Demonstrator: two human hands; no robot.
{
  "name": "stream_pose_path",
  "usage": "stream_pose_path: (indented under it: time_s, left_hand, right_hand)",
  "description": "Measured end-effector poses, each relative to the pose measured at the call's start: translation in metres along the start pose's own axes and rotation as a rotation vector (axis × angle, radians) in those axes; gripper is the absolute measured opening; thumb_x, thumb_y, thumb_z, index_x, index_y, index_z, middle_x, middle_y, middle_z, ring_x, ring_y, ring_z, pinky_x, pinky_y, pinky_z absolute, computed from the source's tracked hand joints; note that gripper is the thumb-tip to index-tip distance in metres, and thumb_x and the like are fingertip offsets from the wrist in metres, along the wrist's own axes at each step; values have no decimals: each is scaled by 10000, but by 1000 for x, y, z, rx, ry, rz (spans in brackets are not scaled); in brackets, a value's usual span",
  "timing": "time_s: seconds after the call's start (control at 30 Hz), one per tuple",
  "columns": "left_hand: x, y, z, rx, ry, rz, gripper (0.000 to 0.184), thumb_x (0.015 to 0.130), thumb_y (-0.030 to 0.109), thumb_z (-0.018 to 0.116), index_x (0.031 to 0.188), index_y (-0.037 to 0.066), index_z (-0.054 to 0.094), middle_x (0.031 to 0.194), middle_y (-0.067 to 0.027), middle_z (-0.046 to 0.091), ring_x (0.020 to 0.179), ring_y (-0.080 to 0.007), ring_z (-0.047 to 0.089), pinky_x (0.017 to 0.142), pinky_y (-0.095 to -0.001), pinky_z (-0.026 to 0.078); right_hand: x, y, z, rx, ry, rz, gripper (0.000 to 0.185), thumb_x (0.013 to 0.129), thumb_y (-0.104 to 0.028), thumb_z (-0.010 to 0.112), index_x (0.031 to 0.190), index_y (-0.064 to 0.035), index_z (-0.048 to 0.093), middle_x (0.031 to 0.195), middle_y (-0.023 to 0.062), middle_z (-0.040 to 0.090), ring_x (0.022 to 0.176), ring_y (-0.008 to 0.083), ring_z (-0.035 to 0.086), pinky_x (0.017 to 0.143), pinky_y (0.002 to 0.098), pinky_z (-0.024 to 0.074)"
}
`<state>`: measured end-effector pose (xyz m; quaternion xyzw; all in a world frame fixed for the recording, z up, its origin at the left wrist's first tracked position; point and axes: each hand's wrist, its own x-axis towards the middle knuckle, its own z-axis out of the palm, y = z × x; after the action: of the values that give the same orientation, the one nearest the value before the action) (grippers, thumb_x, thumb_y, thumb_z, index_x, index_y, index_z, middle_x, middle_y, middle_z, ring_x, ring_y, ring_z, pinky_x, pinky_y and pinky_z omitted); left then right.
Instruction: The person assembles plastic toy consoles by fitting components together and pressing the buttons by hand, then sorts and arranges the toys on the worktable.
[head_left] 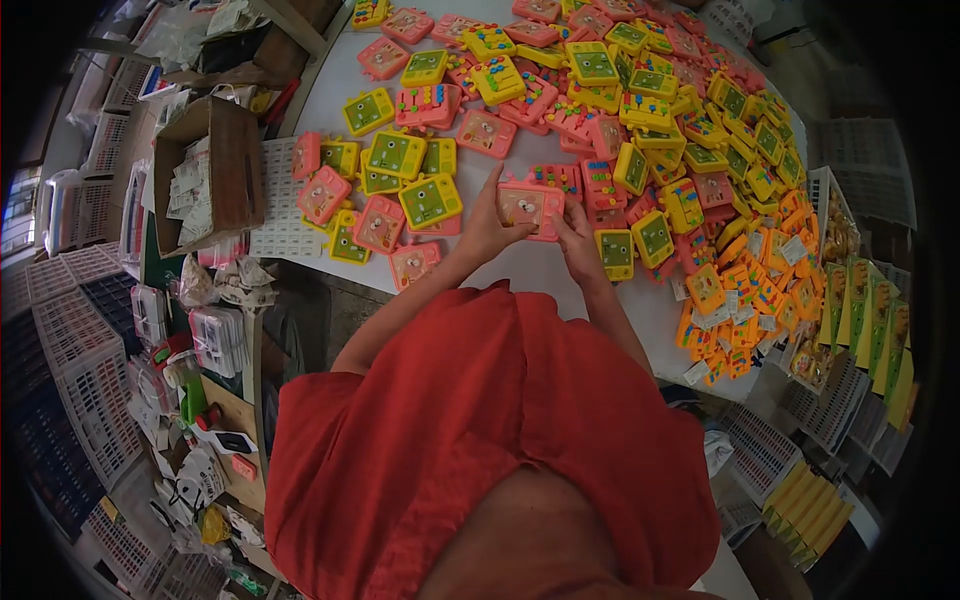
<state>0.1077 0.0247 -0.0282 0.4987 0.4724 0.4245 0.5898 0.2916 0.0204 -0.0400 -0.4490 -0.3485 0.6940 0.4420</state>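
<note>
Pink toy (pixel 528 209) over white table (pixel 650 325): pinches L edge btwn thumb & fingers of L hand (pixel 490 226), R edge same w/ R hand (pixel 577 238). Just beyond: pink bead toy (pixel 556 178). To L, pink/yellow toys (pixel 430 202); to R, mixed pile (pixel 655 110), orange toys (pixel 705 287). Far L, open cardboard box (pixel 236 190).

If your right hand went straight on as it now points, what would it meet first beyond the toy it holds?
The right hand would probably meet the pink bead toy lying just beyond the held toy, though depth is unclear.
</note>
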Motion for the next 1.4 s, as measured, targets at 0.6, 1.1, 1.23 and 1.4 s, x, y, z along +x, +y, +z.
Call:
stream_pose_path:
  time_s: [0.6,1.1,1.23,1.4]
  left_hand:
    - [-16,19,-5,-107,66,-179,342,855,137,649,1107,13,455,873,-32,592,748,-80,576,655,-222,493]
    - [-29,30,-10,366,-41,265,373,766,144,723,1070,25,542,980,-111,565,900,-235,583,769,-309,473]
    - [-30,37,-10,397,-27,297,359,763,141,728,1051,26,547,994,-97,575,901,-206,585,767,-301,476]
    - [-34,39,-11,109,28,323,237,797,70,680,991,19,554,1018,-77,606,946,-163,581,804,-307,485]
  right_hand:
    - [-18,-22,39,-301,-23,-106,347,847,-80,624,1141,-32,447,1015,47,552,889,88,542,779,243,470]
    - [-20,-14,20,-231,-174,-232,313,826,-30,648,1078,-65,466,1048,35,513,959,112,512,830,245,447]
    - [-21,-16,21,-233,-192,-257,301,829,-22,640,1072,-67,468,1059,35,514,967,114,512,835,244,445]
    - [-25,-21,26,-239,-179,-256,315,823,-14,642,1078,-68,465,1069,42,515,981,119,514,848,248,445]
